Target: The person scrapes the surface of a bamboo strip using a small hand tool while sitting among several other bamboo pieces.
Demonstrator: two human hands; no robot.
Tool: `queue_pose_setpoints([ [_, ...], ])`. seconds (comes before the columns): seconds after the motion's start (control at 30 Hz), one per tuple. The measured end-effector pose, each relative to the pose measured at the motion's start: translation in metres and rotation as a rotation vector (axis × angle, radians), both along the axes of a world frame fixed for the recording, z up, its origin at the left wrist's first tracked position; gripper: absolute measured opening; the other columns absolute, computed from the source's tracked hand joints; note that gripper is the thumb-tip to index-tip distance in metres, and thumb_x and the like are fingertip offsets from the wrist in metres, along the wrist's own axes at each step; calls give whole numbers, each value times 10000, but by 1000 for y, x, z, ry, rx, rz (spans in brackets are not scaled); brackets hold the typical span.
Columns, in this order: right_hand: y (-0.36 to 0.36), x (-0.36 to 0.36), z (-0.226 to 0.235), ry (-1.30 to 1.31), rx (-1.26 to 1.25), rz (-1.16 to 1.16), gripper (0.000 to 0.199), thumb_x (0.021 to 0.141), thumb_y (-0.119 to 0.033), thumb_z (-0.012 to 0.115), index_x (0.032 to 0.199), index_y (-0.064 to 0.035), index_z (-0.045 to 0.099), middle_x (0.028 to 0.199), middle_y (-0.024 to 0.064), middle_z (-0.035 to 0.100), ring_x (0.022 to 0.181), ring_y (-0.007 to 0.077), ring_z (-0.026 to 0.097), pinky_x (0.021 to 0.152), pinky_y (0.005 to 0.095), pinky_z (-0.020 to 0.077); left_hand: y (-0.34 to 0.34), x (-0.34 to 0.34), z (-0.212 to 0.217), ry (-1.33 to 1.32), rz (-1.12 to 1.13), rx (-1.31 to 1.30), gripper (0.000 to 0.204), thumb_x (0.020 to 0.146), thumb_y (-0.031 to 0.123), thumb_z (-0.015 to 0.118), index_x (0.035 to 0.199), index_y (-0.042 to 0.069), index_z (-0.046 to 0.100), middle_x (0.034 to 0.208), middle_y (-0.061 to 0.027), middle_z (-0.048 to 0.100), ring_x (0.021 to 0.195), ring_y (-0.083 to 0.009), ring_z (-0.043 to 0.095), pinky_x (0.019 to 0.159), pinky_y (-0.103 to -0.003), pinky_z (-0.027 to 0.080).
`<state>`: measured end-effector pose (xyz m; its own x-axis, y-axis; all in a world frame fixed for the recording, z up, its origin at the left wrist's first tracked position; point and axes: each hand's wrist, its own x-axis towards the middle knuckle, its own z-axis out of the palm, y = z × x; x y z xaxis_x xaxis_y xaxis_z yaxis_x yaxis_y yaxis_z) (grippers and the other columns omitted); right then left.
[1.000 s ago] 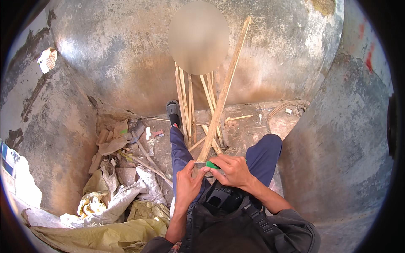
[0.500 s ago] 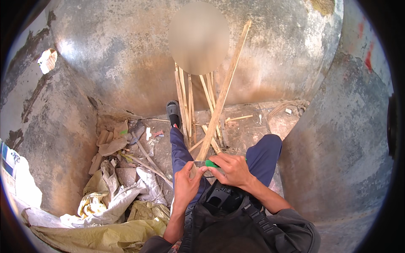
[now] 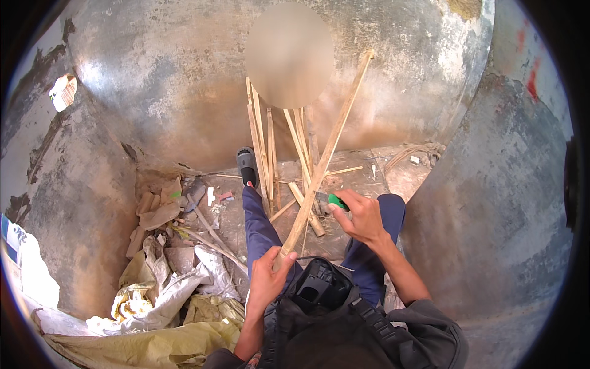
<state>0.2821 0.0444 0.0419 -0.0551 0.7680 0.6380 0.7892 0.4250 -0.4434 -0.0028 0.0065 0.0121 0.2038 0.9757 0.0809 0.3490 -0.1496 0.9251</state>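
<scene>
A long wooden strip (image 3: pixel 326 161) slants away from me to the upper right, its far end up against the curved wall. My left hand (image 3: pixel 270 275) is closed round its near end, thumb on top. My right hand (image 3: pixel 361 216) grips a green-handled knife (image 3: pixel 337 202) to the right of the strip; a short grey blade seems to point at the strip's edge, though it is small and hard to make out. Beyond my hands, several thinner wooden strips (image 3: pixel 270 157) lean on the wall between my legs. A short wooden piece (image 3: pixel 307 209) lies under the long strip.
Curved concrete walls (image 3: pixel 184 117) enclose me. To the left lie crumpled sacks (image 3: pixel 178 289), sticks (image 3: pixel 212 230) and broken rubble (image 3: pixel 153 209). A coil of cord (image 3: pixel 418 150) lies on the floor (image 3: pixel 362 184) at the far right. A blurred disc covers part of the far wall.
My right hand has moved with the knife away from my left hand, up and to the right along the strip. The left hand keeps its hold, slightly lower, and the strip's far end has dropped slightly.
</scene>
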Motion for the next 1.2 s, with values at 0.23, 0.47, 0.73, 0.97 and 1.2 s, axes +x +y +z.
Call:
queue_pose_setpoints([
  [0.23, -2, -3, -9, 37, 16, 29, 260, 1013, -235, 762, 1159, -20, 758, 980, 148, 759, 819, 380, 754, 703, 433, 582, 5, -7, -10, 36, 18, 118, 265, 1066, 266, 805, 1074, 3, 771, 654, -85, 616, 626, -81, 529, 578, -348, 436],
  [0.47, 3, -12, -12, 53, 65, 62, 276, 1016, -277, 786, 1176, -52, 788, 985, 118, 787, 791, 347, 773, 670, 425, 593, 6, -9, -14, 33, 44, 117, 238, 1083, 253, 767, 1160, 27, 785, 681, -71, 638, 624, -90, 545, 603, -333, 458],
  [0.73, 1, -16, -12, 27, 41, 79, 314, 1010, -294, 799, 1238, -77, 800, 950, 98, 785, 757, 325, 769, 650, 426, 592, 3, -18, -6, 80, 36, 93, 218, 1101, 234, 732, 1144, 26, 782, 661, -37, 587, 623, -67, 476, 585, -320, 403],
  [0.97, -2, -13, -8, -92, 45, 22, 319, 1013, -289, 788, 1257, -84, 799, 954, 95, 786, 766, 327, 773, 650, 426, 600, -1, -21, -5, 115, 44, 86, 242, 1090, 267, 748, 1100, 26, 769, 614, -66, 509, 577, -102, 429, 556, -363, 366],
  [1.2, 17, 16, -6, -3, 68, -93, 302, 1025, -272, 757, 1236, -60, 801, 1047, 136, 813, 844, 360, 797, 704, 439, 619, -8, -26, -8, 104, 15, 65, 251, 1088, 270, 749, 1090, 19, 762, 607, -81, 496, 574, -118, 419, 554, -371, 359],
])
